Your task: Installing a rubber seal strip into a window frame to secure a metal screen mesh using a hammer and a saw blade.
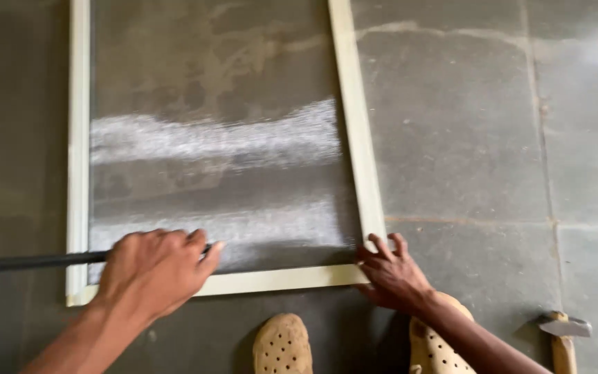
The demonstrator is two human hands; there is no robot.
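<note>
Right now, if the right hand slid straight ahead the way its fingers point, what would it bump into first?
The right hand already rests its fingers on the pale frame corner. Going on up and slightly left, it would probably meet the shiny mesh inside it next.

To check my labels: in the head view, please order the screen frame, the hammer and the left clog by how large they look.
1. screen frame, by far the largest.
2. left clog and hammer: both cut off by the bottom edge, so unsure.
</note>
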